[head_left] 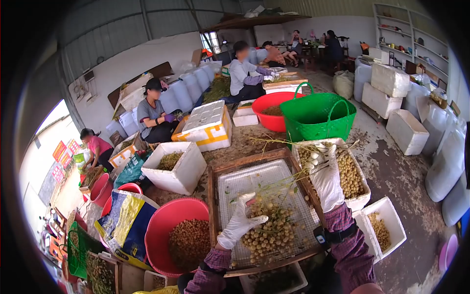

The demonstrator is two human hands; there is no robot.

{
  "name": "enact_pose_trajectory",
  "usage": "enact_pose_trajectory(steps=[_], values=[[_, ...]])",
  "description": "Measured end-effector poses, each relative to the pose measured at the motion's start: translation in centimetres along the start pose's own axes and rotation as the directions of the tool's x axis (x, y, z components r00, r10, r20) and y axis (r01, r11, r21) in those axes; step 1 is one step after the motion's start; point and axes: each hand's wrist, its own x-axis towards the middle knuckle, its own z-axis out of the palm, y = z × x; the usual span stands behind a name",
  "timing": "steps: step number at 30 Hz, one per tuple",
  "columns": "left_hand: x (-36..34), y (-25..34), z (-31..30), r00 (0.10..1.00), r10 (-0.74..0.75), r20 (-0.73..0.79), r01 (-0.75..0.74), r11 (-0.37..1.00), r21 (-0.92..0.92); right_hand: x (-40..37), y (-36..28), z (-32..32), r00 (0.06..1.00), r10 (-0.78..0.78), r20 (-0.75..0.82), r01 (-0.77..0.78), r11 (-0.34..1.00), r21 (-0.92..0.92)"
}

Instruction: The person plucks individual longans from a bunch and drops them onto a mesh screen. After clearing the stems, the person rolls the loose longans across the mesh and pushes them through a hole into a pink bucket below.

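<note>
My left hand (242,221), in a white glove, is open with thumb and fingers apart at the left side of a pile of small round tan fruits (269,239), which look like longans. The pile lies with green stems on a wire mesh screen (240,179) in a wooden frame (211,196). My right hand (327,181), also gloved, is raised over the frame's right edge and a white foam box (364,198) of similar fruits (348,171). Its fingers are closed around thin leafy twigs (274,141), which stick out to both sides; the grip itself is partly hidden.
A red tub (155,232) of brownish fruits stands left of the frame. A small foam box (399,240) is at right. Beyond are a green basket (318,120), a red basin (269,126) and a foam box (193,169). Several seated people work farther back.
</note>
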Motion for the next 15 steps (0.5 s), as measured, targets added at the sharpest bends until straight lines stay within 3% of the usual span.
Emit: enact_pose_trajectory(steps=[2, 5, 8, 11, 12, 15], values=[[0.8, 0.4, 0.3, 0.992, 0.048, -0.114, -0.056, 0.996, -0.073, -0.4, 0.5, 0.3, 1.0, -0.004, 0.009, 0.005, 0.999, -0.053], [1.7, 2.7, 0.4, 0.968, 0.172, -0.185, -0.157, 0.983, 0.092, -0.5, 0.8, 0.1, 0.997, 0.052, 0.064, -0.051, 0.998, -0.03], [2.2, 5.6, 1.6, 0.985, 0.158, -0.069, -0.162, 0.984, -0.072, -1.0, 2.2, 0.1, 0.992, 0.125, 0.027, -0.125, 0.992, 0.006], [2.5, 5.3, 2.1, 0.961, -0.051, 0.272, 0.155, 0.913, -0.377, -1.5, 2.9, 0.3, 0.982, 0.188, 0.007, -0.188, 0.981, 0.044], [1.7, 5.3, 3.1, 0.973, -0.056, 0.224, 0.151, 0.887, -0.437, -1.5, 2.9, 0.5, 0.981, 0.196, -0.009, -0.195, 0.979, 0.058], [1.4, 5.0, 4.3, 0.895, -0.091, 0.437, 0.335, 0.785, -0.522, -1.0, 2.5, 0.1, 0.978, 0.206, -0.029, -0.201, 0.973, 0.108]])
